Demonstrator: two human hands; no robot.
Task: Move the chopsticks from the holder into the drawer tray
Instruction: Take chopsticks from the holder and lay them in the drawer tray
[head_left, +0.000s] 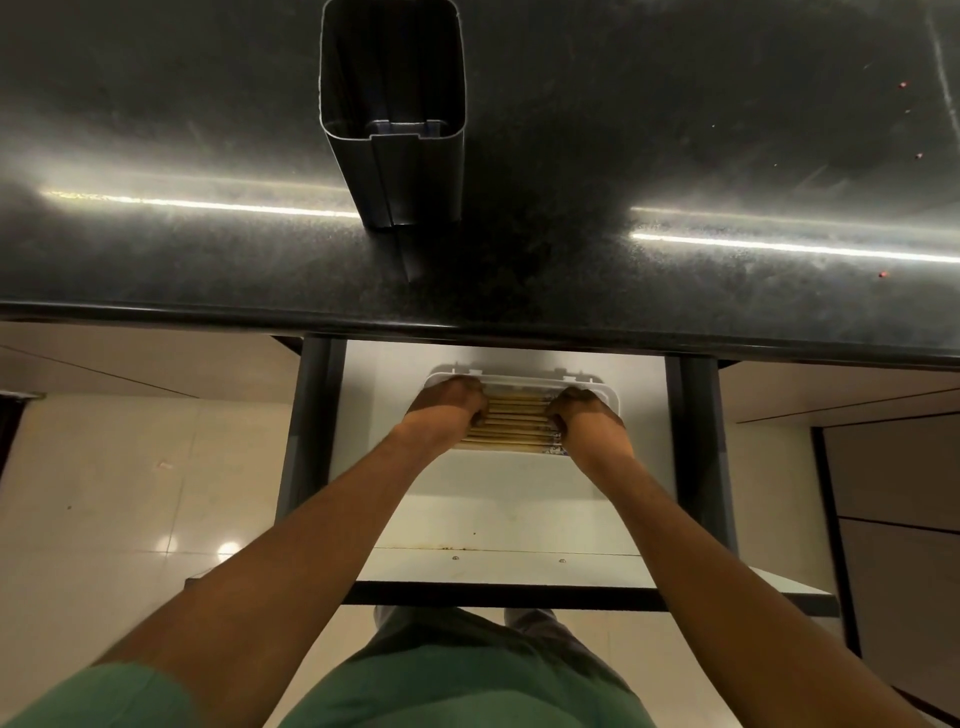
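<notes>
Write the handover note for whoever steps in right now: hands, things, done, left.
Left hand: fingers curled over the left ends of the chopsticks.
Right hand: curled over their right ends.
Chopsticks lie side by side in the tray, inside the open drawer.
Holder stands on the counter; no chopsticks show in it.
Done: chopsticks moved.
Left: let go, probably shut the drawer.

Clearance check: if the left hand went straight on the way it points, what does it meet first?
Probably the far rim of the white tray, right ahead of the left hand, whose fingers curl onto the chopsticks. Depth is unclear.
</notes>
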